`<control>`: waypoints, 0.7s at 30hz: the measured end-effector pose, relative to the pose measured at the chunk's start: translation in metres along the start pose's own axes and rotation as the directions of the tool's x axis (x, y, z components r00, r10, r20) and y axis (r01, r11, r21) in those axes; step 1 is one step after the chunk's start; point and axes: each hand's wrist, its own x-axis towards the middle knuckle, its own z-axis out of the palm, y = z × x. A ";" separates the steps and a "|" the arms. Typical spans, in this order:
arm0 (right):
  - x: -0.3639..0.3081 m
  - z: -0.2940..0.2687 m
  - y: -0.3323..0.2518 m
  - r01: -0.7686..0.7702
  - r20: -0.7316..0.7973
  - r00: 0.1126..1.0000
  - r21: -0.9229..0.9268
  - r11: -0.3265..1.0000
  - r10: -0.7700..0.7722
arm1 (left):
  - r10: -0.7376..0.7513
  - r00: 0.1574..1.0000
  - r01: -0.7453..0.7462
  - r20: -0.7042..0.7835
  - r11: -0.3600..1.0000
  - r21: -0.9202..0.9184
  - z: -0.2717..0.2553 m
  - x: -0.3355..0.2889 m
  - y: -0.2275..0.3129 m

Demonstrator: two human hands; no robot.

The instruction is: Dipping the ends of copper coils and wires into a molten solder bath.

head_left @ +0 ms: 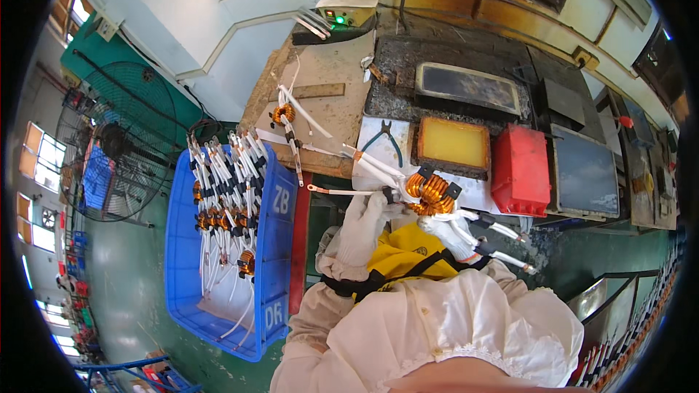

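Both my hands wear white gloves and hold a copper-wound toroidal coil [429,193] with white-sleeved leads and black clamp-like parts on it. My left hand [362,227] is closed at the coil's left side, by a black piece where a lead with a ring terminal sticks out. Below and right of the coil, my right hand [453,239] is closed around its white leads, whose ends point right. Part of its fingers is hidden. The coil is held up in front of the bench edge. Cutting pliers [386,129] with dark handles lie just beyond it.
A square tray of yellow material [416,149] and a red plastic box [520,171] stand beyond my right hand. Another coil [283,114] lies on the bench at left. A blue bin [275,269] holds several coils. Behind are a green-lit control box [349,7] and a framed pan [466,69].
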 end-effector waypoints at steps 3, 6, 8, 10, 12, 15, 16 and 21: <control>0.013 0.017 0.002 -0.029 0.006 1.000 0.003 1.000 0.029 | -0.006 1.000 0.008 -0.029 0.998 0.067 0.001 0.000 0.005; -0.008 0.000 0.003 -0.063 0.012 0.998 0.005 0.998 0.063 | 0.091 0.995 -0.080 -0.030 0.959 0.271 -0.009 0.002 0.011; 0.003 -0.001 0.002 -0.089 0.017 0.996 0.007 0.996 0.089 | 0.106 0.994 -0.093 -0.032 0.955 0.280 -0.008 -0.002 0.021; 0.009 0.000 0.001 -0.112 0.019 0.994 0.007 0.994 0.111 | 0.121 0.992 -0.107 -0.029 0.952 0.287 -0.007 -0.001 0.022; 0.008 0.000 0.000 -0.136 0.026 0.990 0.004 0.991 0.135 | -0.006 0.999 0.007 -0.033 0.999 0.040 -0.013 0.003 0.015; -0.005 -0.010 0.000 -0.171 0.038 0.985 -0.002 0.985 0.171 | -0.101 0.993 0.096 -0.068 0.992 -0.077 -0.019 0.007 0.005; -0.002 -0.010 0.001 -0.181 0.039 0.983 -0.003 0.983 0.181 | -0.100 0.993 0.095 -0.067 0.992 -0.080 -0.020 0.007 0.004; -0.016 -0.026 -0.001 -0.235 0.037 0.971 -0.010 0.972 0.236 | 0.018 0.999 -0.023 0.031 0.986 0.166 -0.025 0.001 0.004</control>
